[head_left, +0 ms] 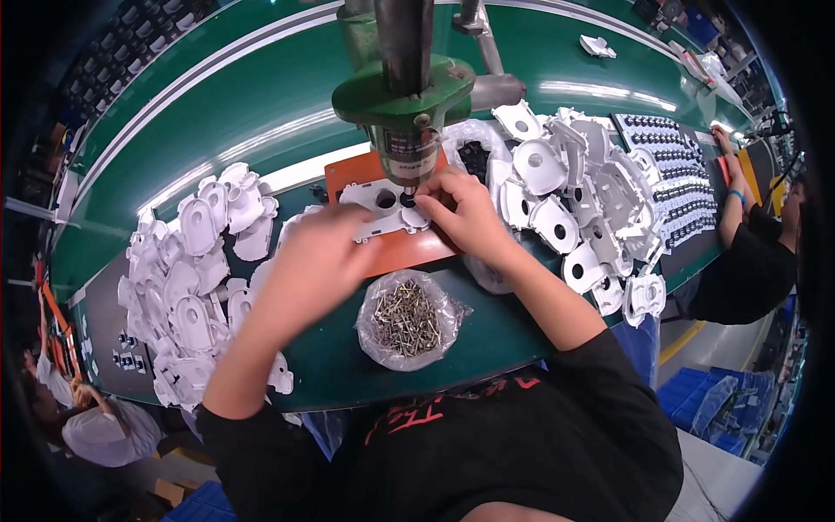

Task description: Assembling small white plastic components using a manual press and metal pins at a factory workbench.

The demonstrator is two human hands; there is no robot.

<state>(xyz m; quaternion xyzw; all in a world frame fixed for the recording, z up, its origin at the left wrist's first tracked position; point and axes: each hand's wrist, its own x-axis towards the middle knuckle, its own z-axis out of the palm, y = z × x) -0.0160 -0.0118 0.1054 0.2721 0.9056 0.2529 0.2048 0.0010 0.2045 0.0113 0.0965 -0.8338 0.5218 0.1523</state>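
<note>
A white plastic housing (361,193) with round openings lies on an orange board (407,254), directly under the spindle (412,158) of a green machine. My right hand (465,209) is at the housing's right end, thumb and fingers pinched together beside a small black round part (407,199). Whatever sits between those fingertips is hidden. Motion smears my left hand (326,248) at the housing's left edge, so its fingers cannot be made out. A clear plastic bag (370,341) full of screws (407,317) stands just in front of the board.
White plastic housings are heaped on the left (198,228) and right (541,165). Behind my right hand is a bag of black parts (474,158). Rows of small parts (665,152) stand farther right, near another person's arm (735,187). More people sit at lower left.
</note>
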